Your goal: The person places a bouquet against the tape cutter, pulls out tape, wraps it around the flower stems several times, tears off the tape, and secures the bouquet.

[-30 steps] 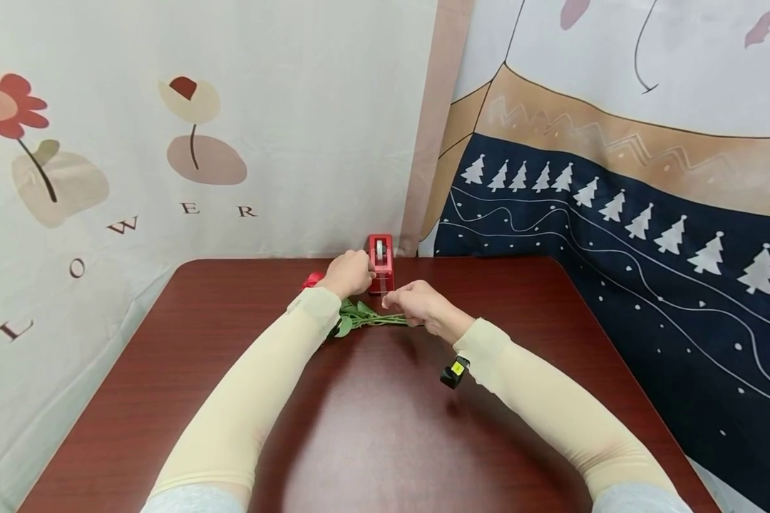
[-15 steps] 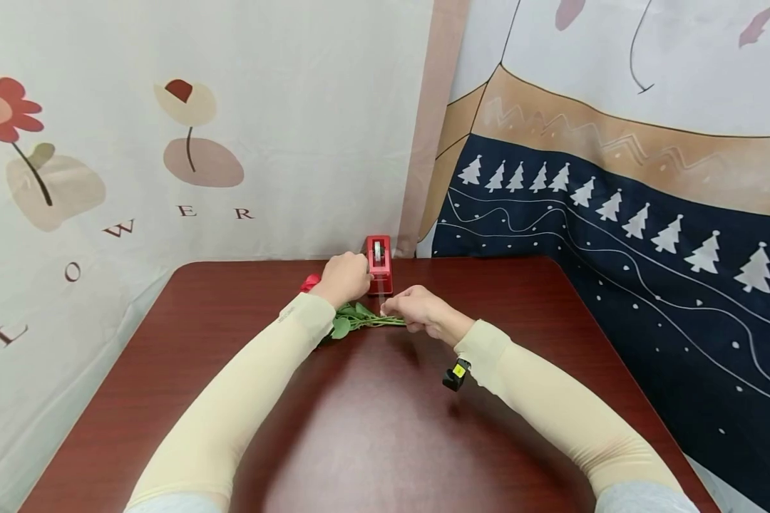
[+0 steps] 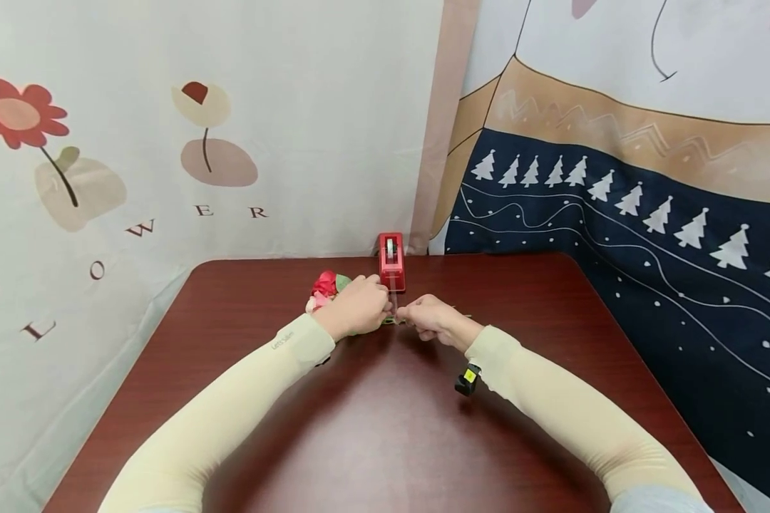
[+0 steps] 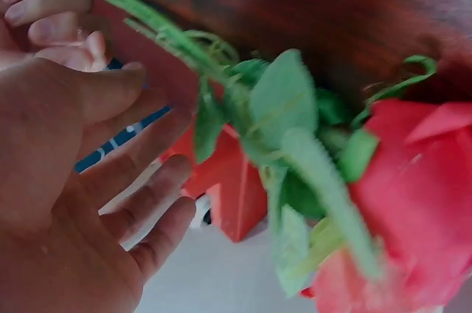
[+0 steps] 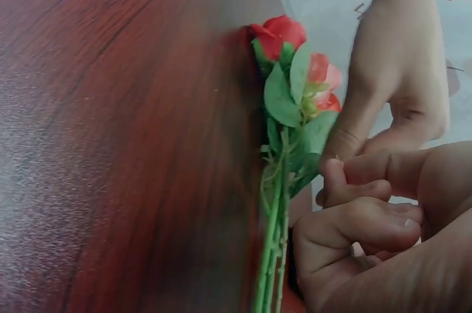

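My right hand [image 3: 436,318] pinches the end of a clear tape strip [image 3: 394,296] between thumb and forefinger. The strip runs back to the red tape dispenser [image 3: 391,267] at the table's far edge. My left hand [image 3: 359,306] hovers by the strip, above the flower stems. Its fingers stretch out loosely in the left wrist view, apart from the stems [image 4: 169,36]. A bunch of artificial roses [image 5: 280,36], red and pink with green leaves, lies on the table. In the head view my left hand hides most of its leaves.
The brown wooden table [image 3: 385,427] fills the space before me. Printed cloths hang behind it, a pale one [image 3: 321,128] with flowers and a dark blue one [image 3: 552,214] with white trees.
My left hand has left the dispenser and come nearer me, over the stems, uncovering more of the roses. My right hand has come slightly nearer with the tape end. The view has shifted slightly.
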Demonstrator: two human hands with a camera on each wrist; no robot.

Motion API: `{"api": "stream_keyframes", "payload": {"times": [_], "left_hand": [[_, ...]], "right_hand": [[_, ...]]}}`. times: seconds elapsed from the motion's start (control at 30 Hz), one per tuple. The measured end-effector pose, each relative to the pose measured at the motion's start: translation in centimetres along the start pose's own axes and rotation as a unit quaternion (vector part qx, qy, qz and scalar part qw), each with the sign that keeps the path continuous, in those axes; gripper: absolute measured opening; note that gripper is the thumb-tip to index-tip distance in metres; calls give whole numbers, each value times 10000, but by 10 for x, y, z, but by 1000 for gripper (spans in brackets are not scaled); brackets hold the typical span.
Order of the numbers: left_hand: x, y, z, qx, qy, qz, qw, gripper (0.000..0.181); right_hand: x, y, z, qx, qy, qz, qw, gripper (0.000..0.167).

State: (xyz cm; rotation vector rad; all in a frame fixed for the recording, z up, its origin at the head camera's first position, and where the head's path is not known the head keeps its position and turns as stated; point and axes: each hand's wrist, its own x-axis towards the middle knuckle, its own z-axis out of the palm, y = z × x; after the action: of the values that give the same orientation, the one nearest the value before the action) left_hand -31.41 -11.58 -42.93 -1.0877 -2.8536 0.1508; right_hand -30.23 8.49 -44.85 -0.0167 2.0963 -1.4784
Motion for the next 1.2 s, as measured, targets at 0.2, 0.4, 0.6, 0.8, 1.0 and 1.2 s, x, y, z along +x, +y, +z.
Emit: {"api": "stream_keyframes", "payload": {"times": [0.2, 0.4, 0.6, 0.8, 1.0, 1.2], "left_hand": [[-3, 1, 9, 260, -91, 137, 9995, 23], [-5, 0, 16, 379, -50, 215, 9990, 24], [-6, -2, 26, 459, -14, 239, 9987, 23], [-4, -4, 31, 545, 133, 515, 9971, 16], [-1, -9, 37, 647, 347, 811, 9940, 14], [-2, -9, 40, 636, 495, 806, 9935, 8]], "right_hand": [[0, 6, -2, 39, -33, 136, 9999, 27], [1, 8, -2, 83, 31, 153, 9998, 24], [1, 10, 1, 45, -20, 56, 10000, 25], [3, 15, 4, -6, 17, 32, 10000, 22], [5, 17, 5, -23, 168, 32, 9999, 17], [7, 18, 8, 4, 261, 29, 9997, 14]]}}
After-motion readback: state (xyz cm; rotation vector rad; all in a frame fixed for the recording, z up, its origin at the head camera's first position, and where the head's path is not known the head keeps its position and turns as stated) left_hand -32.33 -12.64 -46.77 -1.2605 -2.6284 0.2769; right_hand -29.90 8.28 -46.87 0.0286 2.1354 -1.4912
